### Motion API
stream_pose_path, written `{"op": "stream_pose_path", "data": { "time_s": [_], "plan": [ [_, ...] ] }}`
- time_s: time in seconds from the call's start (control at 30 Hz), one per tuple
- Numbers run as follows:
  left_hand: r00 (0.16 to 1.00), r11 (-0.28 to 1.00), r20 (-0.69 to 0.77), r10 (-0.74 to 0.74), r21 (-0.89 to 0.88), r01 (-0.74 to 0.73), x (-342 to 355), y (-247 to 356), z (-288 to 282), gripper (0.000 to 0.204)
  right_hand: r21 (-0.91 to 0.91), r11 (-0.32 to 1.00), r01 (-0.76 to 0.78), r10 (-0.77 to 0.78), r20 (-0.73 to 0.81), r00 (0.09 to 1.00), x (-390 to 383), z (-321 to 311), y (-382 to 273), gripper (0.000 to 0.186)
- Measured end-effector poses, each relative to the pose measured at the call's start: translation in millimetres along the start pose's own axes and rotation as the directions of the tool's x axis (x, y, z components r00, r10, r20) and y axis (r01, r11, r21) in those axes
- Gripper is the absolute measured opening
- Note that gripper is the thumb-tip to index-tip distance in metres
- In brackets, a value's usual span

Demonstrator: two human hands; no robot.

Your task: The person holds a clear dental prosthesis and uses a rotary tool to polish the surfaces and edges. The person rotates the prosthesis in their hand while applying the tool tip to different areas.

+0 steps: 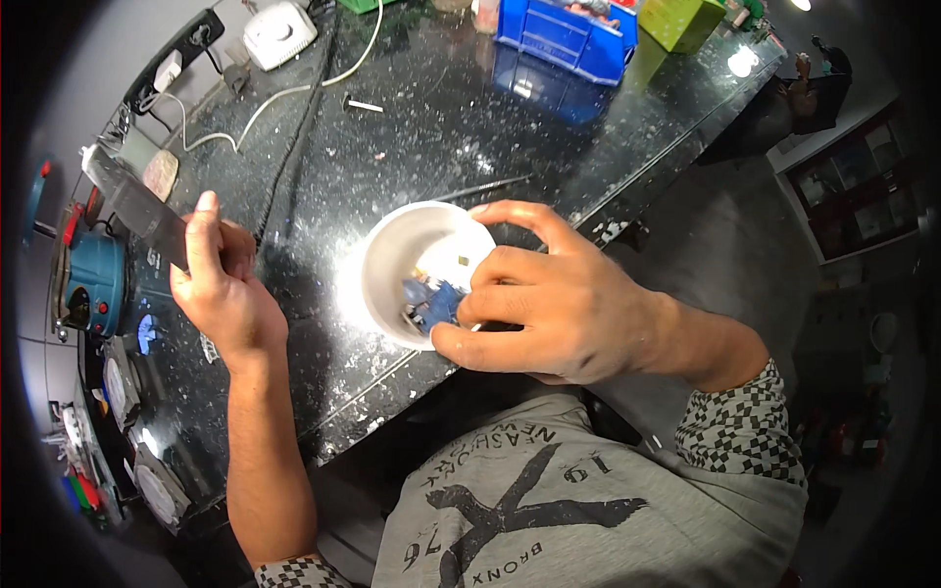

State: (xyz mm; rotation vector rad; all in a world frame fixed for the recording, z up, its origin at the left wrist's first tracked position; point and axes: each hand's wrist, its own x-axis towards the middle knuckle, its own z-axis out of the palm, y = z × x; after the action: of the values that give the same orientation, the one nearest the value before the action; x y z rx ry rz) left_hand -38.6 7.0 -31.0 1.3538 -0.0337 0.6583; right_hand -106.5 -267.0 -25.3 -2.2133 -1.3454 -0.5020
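My left hand (pixel 223 269) is closed round the lower end of a long, dark grey, flat-sided object (pixel 137 201) with a pale tip; its kind is unclear. Raised above the left part of the table, it points up and to the left. My right hand (pixel 559 299) grips the rim of a white round tub (pixel 380 257) from the right, fingers spread along the edge. The tub is tilted, its mouth facing me. Inside lie crumpled blue pieces (pixel 441 306) and small light scraps. Part of the tub's right side is hidden by my fingers.
The glossy black table (pixel 392 127) is flecked with white. A thin dark rod (pixel 485 188) lies beyond the tub, a nail-like piece (pixel 364 105) farther back. A white cable (pixel 260 110) crosses the left. Behind stand a blue bin (pixel 567 41) and a green box (pixel 679 22); a teal device (pixel 93 277) is far left.
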Motion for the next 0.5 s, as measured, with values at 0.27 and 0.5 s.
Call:
{"op": "stream_pose_path", "data": {
  "time_s": [0.27,0.5],
  "plan": [
    [0.998,0.999,0.062,0.026,0.041,-0.029,-2.2,-4.7,-3.9,0.031,0.050,0.999,-0.018,0.024,-0.122,0.992,26.5,-18.2,43.9,0.019],
    [0.995,0.997,0.092,-0.028,0.074,0.022,-1.3,-5.3,-5.5,0.034,0.225,0.965,0.134,-0.141,0.013,0.990,40.0,15.2,66.7,0.022]
  ]
}}
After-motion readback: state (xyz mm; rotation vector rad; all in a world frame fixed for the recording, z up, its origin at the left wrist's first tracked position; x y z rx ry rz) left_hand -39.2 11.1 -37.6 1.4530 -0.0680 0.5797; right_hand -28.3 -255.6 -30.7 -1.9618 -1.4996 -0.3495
